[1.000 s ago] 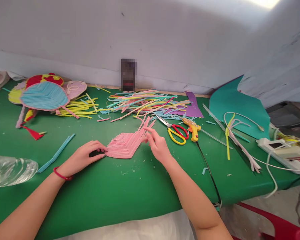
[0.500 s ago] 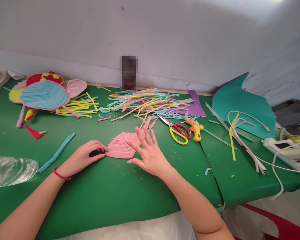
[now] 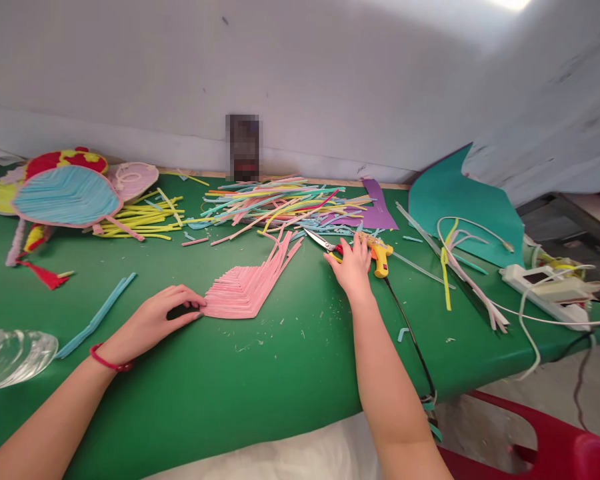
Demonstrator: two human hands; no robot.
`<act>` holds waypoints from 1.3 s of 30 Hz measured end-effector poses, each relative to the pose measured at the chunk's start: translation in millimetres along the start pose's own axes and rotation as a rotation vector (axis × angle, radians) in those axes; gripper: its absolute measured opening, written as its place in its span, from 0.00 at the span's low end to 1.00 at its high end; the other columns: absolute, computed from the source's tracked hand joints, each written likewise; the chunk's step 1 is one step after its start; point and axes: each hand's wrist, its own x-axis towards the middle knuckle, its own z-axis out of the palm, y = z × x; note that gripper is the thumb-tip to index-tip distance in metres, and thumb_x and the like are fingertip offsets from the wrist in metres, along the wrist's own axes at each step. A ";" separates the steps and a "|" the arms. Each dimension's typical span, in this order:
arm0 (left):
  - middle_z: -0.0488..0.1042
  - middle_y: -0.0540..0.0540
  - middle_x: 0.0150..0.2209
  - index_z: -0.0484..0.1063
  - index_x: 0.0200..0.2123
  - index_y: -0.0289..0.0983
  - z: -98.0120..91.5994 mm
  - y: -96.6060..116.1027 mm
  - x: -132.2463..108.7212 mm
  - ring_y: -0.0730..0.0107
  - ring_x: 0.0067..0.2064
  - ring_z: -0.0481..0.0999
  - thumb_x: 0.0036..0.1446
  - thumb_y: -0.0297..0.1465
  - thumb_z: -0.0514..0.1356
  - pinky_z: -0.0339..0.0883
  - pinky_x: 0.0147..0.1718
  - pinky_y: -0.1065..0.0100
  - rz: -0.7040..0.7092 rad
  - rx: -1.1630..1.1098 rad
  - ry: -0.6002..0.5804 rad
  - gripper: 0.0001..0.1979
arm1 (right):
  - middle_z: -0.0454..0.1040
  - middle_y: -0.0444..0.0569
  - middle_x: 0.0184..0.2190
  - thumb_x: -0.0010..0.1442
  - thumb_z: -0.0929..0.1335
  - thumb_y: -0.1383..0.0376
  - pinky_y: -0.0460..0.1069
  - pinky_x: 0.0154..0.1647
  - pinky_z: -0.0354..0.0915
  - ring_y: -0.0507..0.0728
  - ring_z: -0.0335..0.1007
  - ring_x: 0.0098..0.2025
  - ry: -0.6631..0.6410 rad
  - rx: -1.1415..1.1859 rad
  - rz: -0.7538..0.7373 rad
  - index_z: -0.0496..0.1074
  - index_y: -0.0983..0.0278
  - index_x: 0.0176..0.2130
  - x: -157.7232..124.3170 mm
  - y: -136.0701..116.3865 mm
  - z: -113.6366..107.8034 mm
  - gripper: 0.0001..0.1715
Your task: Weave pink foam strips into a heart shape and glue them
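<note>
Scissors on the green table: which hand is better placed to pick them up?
Likely the right hand: it is over the scissors, hiding most of their handles. The left hand is farther off, at the pink chenille-stem piece.

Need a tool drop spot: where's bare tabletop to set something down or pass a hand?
Largest: green tabletop between the arms, nearer than the pink piece, mostly bare. Smaller: patch bordered by yellow strips, blue strips, left hand and pink piece. Crowded: far edge, with fans and mixed strip pile; around the right hand, with scissors and glue gun.
</note>
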 end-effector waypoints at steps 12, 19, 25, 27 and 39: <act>0.76 0.49 0.39 0.75 0.40 0.44 0.6 -2.3 1.4 0.66 0.41 0.75 0.58 0.45 0.57 0.69 0.41 0.69 -0.012 -0.001 0.002 0.14 | 0.52 0.60 0.66 0.60 0.66 0.63 0.71 0.63 0.42 0.68 0.38 0.69 0.058 0.050 0.025 0.70 0.65 0.39 9.4 -4.1 21.2 0.09; 0.76 0.48 0.39 0.75 0.40 0.43 -1.3 0.5 1.2 0.67 0.41 0.75 0.58 0.46 0.56 0.69 0.41 0.69 -0.017 0.005 -0.006 0.16 | 0.53 0.61 0.66 0.61 0.64 0.66 0.72 0.63 0.41 0.68 0.39 0.69 0.173 0.065 0.089 0.71 0.66 0.43 7.2 -6.8 13.8 0.11; 0.76 0.47 0.40 0.75 0.40 0.43 -2.0 0.9 1.1 0.65 0.41 0.75 0.58 0.47 0.56 0.70 0.42 0.68 -0.008 0.015 -0.002 0.16 | 0.65 0.58 0.59 0.62 0.63 0.63 0.58 0.62 0.56 0.61 0.58 0.61 0.061 0.380 -0.150 0.71 0.64 0.46 -13.7 -44.3 3.6 0.15; 0.76 0.47 0.40 0.75 0.40 0.43 -1.8 1.3 1.0 0.66 0.41 0.75 0.58 0.46 0.56 0.69 0.42 0.68 -0.007 0.014 -0.005 0.16 | 0.73 0.54 0.51 0.62 0.63 0.61 0.56 0.56 0.62 0.60 0.66 0.54 -0.067 0.503 -0.173 0.71 0.62 0.46 -23.5 -56.7 3.4 0.15; 0.74 0.47 0.42 0.74 0.42 0.42 -1.4 1.6 -0.4 0.67 0.42 0.73 0.60 0.44 0.56 0.68 0.43 0.68 -0.007 -0.004 -0.028 0.15 | 0.74 0.53 0.48 0.52 0.72 0.60 0.42 0.25 0.64 0.48 0.71 0.31 -0.737 1.562 0.517 0.66 0.62 0.43 -31.2 -82.0 -19.0 0.20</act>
